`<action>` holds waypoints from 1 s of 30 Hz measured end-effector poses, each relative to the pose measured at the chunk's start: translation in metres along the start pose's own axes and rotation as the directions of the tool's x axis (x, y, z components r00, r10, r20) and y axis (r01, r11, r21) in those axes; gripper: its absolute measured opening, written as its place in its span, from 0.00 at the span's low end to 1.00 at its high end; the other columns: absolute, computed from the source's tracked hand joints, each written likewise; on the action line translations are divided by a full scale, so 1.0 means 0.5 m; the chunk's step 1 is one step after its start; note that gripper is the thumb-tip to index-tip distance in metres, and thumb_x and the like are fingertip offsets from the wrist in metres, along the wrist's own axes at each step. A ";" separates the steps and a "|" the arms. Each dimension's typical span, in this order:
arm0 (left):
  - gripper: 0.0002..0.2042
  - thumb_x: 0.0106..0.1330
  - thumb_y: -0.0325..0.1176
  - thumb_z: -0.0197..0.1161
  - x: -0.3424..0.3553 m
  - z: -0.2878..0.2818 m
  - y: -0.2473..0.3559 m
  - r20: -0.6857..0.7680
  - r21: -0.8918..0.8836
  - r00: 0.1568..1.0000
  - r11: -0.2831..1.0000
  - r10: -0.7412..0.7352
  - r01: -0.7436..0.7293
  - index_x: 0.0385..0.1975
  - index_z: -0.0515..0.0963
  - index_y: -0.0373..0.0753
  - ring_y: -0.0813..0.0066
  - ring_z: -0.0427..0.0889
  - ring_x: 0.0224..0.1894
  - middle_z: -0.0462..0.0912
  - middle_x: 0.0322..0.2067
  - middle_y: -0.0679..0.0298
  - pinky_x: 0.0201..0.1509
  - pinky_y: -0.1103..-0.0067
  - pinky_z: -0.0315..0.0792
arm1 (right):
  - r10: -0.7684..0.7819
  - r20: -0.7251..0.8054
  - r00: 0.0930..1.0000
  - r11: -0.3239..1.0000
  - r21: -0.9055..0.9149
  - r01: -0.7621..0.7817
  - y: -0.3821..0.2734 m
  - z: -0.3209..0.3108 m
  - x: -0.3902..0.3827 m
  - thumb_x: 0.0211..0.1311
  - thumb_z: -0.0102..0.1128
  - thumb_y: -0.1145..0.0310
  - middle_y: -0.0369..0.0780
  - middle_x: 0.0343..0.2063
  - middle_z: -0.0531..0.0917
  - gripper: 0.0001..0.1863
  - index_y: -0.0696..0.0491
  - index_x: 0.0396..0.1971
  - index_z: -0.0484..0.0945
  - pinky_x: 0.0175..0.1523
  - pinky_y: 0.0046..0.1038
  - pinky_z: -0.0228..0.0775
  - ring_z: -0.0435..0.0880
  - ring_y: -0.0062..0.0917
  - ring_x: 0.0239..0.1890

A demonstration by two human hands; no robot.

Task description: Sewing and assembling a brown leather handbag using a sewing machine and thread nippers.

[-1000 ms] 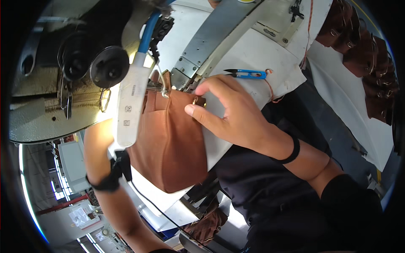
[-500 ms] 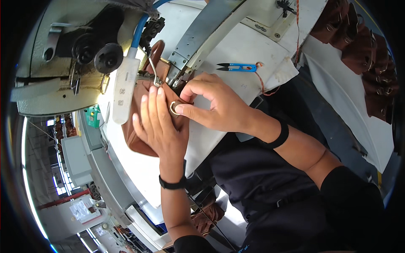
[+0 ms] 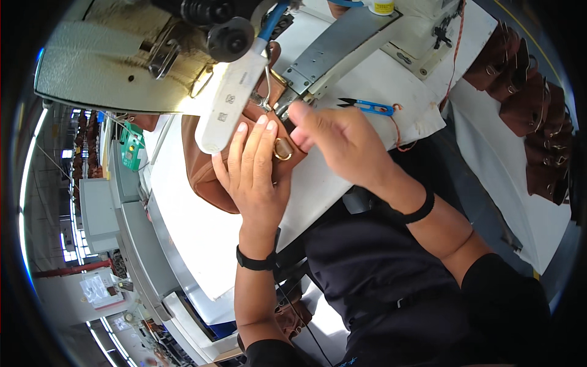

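Note:
A brown leather-like bag [image 3: 205,162] lies under the head of a sewing machine [image 3: 122,73], its upper part at the needle area. My left hand [image 3: 257,177] rests flat on the bag with its fingers stretched out, pressing on it beside a gold metal ring [image 3: 283,148]. Just right of the ring, my right hand [image 3: 358,144] is at the bag's edge. Its fingers curl inward and the thumb side faces up, close to the presser area. What the curled fingers hold, if anything, is hidden. A white paddle-shaped lamp [image 3: 226,98] hangs over the bag.
Blue thread snips [image 3: 370,107] lie on the white table [image 3: 324,177], with orange cord [image 3: 398,131] beside them. A grey metal arm [image 3: 330,46] runs to the upper right. Several brown bags [image 3: 526,110] sit on white sheeting at the right.
My right hand has let go of the ring and moved slightly right, turning thumb side up. My left hand stays flat on the bag. The whole view has shifted.

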State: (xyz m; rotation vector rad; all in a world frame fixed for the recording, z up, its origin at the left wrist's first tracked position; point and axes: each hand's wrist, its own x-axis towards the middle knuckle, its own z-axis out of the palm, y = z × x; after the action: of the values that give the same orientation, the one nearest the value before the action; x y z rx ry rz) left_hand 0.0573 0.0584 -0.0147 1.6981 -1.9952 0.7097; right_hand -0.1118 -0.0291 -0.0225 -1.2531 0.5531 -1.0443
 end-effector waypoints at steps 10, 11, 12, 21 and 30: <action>0.30 0.58 0.24 0.73 0.007 0.018 0.024 -0.064 -0.072 0.994 0.994 -0.086 0.082 0.65 0.79 0.42 0.64 0.78 0.69 0.84 0.63 0.65 0.80 0.61 0.53 | 0.140 -0.064 0.988 0.965 -0.213 -0.151 -0.001 -0.002 0.049 0.82 0.53 0.47 0.41 0.16 0.82 0.36 0.61 0.18 0.83 0.35 0.25 0.74 0.83 0.24 0.25; 0.30 0.58 0.24 0.73 0.009 0.018 0.025 -0.057 -0.080 0.995 0.994 -0.076 0.072 0.65 0.79 0.42 0.64 0.78 0.69 0.84 0.63 0.65 0.80 0.61 0.53 | 0.143 -0.078 0.987 0.965 -0.209 -0.156 0.010 0.000 0.037 0.82 0.53 0.47 0.41 0.16 0.82 0.36 0.61 0.18 0.83 0.35 0.25 0.74 0.83 0.24 0.25; 0.28 0.60 0.25 0.72 0.011 0.015 0.026 -0.069 -0.086 0.994 0.994 -0.080 0.074 0.64 0.79 0.41 0.65 0.81 0.66 0.85 0.62 0.64 0.76 0.64 0.58 | -0.065 -0.059 0.996 0.979 -0.199 0.052 0.018 0.006 0.020 0.81 0.55 0.53 0.41 0.21 0.84 0.29 0.60 0.24 0.85 0.40 0.26 0.74 0.84 0.25 0.30; 0.34 0.66 0.40 0.74 0.019 0.006 0.054 -0.032 -0.046 0.999 0.999 -0.005 0.003 0.70 0.72 0.31 0.56 0.78 0.68 0.78 0.67 0.52 0.72 0.66 0.63 | -0.197 0.028 0.980 0.973 -0.119 0.199 0.055 -0.010 -0.037 0.77 0.59 0.68 0.43 0.45 0.88 0.16 0.61 0.57 0.84 0.56 0.31 0.75 0.83 0.31 0.50; 0.47 0.59 0.44 0.76 0.033 -0.049 0.080 0.309 0.092 0.945 0.992 -0.106 0.081 0.77 0.62 0.30 0.49 0.67 0.75 0.68 0.74 0.46 0.78 0.60 0.57 | -0.080 0.157 0.984 0.997 0.010 0.079 -0.016 -0.024 -0.026 0.73 0.59 0.72 0.41 0.41 0.87 0.17 0.62 0.57 0.84 0.47 0.29 0.72 0.80 0.26 0.43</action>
State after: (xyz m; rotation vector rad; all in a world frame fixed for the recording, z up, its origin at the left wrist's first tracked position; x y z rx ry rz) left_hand 0.0149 0.0658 0.0104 2.0464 -2.0978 0.5155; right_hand -0.1303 -0.0234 -0.0207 -1.3500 0.3824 -1.0016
